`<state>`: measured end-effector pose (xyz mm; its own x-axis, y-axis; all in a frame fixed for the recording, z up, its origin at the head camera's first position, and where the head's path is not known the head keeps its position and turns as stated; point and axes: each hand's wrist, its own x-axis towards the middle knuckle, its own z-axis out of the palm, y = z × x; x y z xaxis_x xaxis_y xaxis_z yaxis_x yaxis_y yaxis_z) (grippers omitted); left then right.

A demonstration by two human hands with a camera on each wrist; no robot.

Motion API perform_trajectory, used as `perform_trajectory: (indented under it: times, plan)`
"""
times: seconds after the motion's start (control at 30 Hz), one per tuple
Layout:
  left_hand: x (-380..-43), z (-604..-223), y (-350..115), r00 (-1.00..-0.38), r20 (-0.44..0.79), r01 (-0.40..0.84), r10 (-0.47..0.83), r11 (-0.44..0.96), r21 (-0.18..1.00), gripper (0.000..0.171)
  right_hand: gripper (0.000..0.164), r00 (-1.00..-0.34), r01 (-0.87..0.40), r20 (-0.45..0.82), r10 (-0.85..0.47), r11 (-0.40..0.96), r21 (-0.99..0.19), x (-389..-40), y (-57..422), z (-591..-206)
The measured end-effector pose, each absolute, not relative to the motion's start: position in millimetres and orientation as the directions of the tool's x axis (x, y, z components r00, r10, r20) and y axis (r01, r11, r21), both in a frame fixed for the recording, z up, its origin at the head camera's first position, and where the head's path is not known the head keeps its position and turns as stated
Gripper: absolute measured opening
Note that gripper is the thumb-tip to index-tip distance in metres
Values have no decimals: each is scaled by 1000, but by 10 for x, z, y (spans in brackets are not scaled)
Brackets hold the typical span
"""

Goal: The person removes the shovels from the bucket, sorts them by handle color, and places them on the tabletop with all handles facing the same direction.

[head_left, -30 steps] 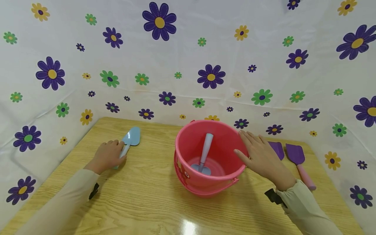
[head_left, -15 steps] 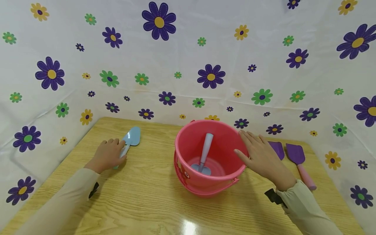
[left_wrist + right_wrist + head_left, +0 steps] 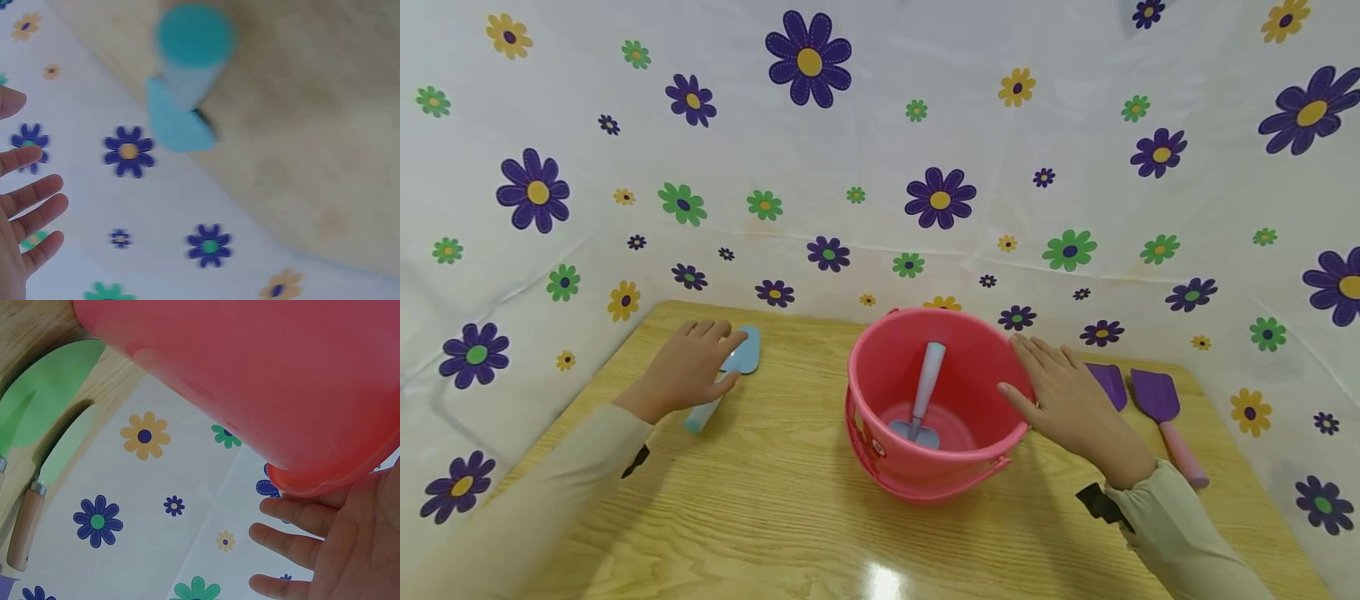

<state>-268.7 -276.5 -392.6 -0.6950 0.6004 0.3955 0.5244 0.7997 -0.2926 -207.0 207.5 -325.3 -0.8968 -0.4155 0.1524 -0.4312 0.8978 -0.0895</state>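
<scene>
A light blue toy trowel lies at the table's left. My left hand is held over its neck, covering part of it. In the left wrist view that hand has spread fingers, with a gap between them and the trowel. A pink bucket stands upright at centre right, and a grey-handled shovel leans inside it. My right hand, fingers extended, rests on the bucket's right rim. The right wrist view shows its fingers straight under that rim.
Two purple shovels, one with a pink handle, lie right of the bucket. Two tools with pale green blades and a wood-coloured handle appear in the right wrist view. A flowered white sheet rises behind the wooden table.
My left hand has let go of the trowel's handle and moved forward and up, its fingers straightening. The trowel stays on the table. The right hand and bucket have not moved.
</scene>
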Motion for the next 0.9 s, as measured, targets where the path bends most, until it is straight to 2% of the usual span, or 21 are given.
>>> perform_trajectory:
  times: [0.17,0.47,0.7,0.9]
  plan:
    - [-2688,-3636,-2547,-635,392,570,666,746,-344,49,69,-897,-430,151,-415,899,-84,-2069,2081,-3254]
    - [-2625,-3042,-2063,-464,402,650,789,612,-451,50,70,-897,-431,151,-416,899,-79,-2076,2077,-3258]
    - [-2566,-2714,-1680,-413,330,683,849,529,-505,49,69,-895,-433,160,-417,898,-81,-2071,2069,-3250]
    - [-2532,-2597,-1332,-375,274,739,886,464,-489,45,69,-893,-436,159,-421,897,-77,-2069,2063,-3249]
